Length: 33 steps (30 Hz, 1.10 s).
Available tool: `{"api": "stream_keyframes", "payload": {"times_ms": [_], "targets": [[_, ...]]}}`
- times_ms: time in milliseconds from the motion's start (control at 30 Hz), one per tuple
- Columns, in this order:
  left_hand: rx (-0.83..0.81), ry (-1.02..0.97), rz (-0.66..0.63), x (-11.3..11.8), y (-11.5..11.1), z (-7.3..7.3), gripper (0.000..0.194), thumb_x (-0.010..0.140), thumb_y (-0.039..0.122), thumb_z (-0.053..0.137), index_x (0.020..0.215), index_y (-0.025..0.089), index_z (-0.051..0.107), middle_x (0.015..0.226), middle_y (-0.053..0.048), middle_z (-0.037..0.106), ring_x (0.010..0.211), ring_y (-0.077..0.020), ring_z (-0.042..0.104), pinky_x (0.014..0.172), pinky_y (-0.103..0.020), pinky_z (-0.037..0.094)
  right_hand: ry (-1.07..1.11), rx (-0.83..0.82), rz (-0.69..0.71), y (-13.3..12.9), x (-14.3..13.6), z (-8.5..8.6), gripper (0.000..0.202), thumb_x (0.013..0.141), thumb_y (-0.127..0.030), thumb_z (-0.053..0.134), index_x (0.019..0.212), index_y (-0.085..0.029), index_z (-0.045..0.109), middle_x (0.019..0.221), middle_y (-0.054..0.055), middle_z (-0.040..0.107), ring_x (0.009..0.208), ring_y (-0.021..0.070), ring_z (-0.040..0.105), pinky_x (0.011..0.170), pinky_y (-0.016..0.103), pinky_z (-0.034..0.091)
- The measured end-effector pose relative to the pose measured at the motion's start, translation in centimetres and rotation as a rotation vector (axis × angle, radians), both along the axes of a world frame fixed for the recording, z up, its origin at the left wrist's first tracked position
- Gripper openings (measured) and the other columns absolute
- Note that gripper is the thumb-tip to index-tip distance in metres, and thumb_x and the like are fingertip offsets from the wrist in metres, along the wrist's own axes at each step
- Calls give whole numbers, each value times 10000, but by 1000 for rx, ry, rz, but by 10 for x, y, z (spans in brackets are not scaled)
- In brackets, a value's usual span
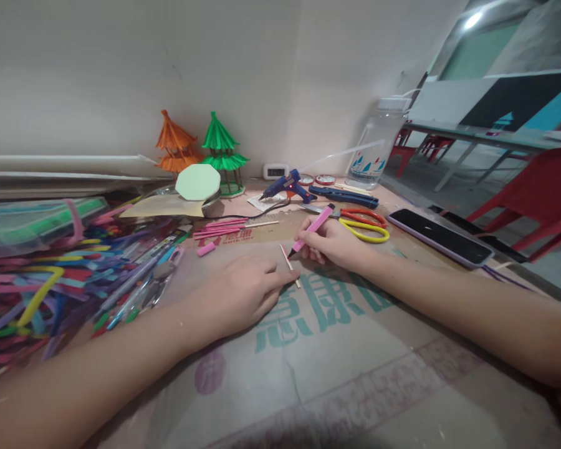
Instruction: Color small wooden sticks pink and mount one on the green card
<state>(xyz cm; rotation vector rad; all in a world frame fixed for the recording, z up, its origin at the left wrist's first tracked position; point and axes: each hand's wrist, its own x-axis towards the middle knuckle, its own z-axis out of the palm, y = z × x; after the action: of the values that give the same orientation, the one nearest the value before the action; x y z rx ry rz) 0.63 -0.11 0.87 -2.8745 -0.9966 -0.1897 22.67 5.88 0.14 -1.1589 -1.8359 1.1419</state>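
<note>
My right hand (331, 240) is closed round a pink marker (312, 229), its dark tip down at a thin wooden stick (289, 264). Part of the stick's upper end looks pink. My left hand (247, 290) lies low on the work sheet, fingers curled, its fingertips holding the stick down near its lower end. To the left of the stick sits a loose pink marker cap (206, 249). Behind my left hand is a small pile of pink sticks (222, 228), with one plain wooden stick (263, 223) reaching out to the right.
Behind stand an orange pagoda model (175, 143), a green one (222, 149), a blue glue gun (285, 186) and a clear bottle (369, 146). Scissors (364, 226) and a phone (439, 237) lie to the right. Colourful fuzzy strips (32, 293) crowd the left.
</note>
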Motion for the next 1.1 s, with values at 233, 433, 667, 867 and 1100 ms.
{"api": "stream_keyframes", "payload": {"times_ms": [233, 433, 667, 867, 1100], "targets": [[-14, 6, 6, -1, 1, -1, 386, 999, 235, 514, 1349, 315, 655, 900, -39, 694, 876, -214, 669, 746, -297, 497, 15, 35, -1, 3, 2, -6, 176, 921, -334, 598, 836, -192, 535, 593, -38, 614, 390, 68, 476, 360, 170, 361], [-27, 1, 10, -2, 2, -4, 377, 1010, 247, 482, 1337, 315, 656, 902, -37, 679, 867, -212, 654, 739, -298, 479, -8, 98, 9, 3, 1, -7, 168, 962, -341, 564, 889, -190, 554, 619, -40, 622, 385, 64, 479, 353, 168, 343], [-40, 2, 18, -1, 2, -4, 384, 1013, 242, 467, 1343, 317, 649, 912, -39, 680, 846, -213, 646, 732, -306, 474, 34, 100, 9, 5, 1, -9, 157, 980, -346, 549, 938, -194, 554, 627, -62, 599, 370, 55, 468, 341, 162, 336], [-37, -22, 0, -2, 3, -4, 369, 1011, 244, 471, 1318, 304, 666, 897, -44, 677, 844, -209, 642, 733, -301, 485, 27, 104, 0, 6, 2, -10, 162, 980, -347, 548, 970, -188, 574, 642, -52, 610, 381, 61, 484, 343, 164, 348], [-27, -14, 0, -1, 4, -8, 398, 1013, 241, 468, 1366, 314, 637, 884, -41, 671, 839, -215, 647, 726, -311, 493, 20, 33, 5, 4, 2, -7, 163, 949, -302, 552, 830, -191, 537, 598, -37, 617, 381, 67, 487, 356, 163, 359]]}}
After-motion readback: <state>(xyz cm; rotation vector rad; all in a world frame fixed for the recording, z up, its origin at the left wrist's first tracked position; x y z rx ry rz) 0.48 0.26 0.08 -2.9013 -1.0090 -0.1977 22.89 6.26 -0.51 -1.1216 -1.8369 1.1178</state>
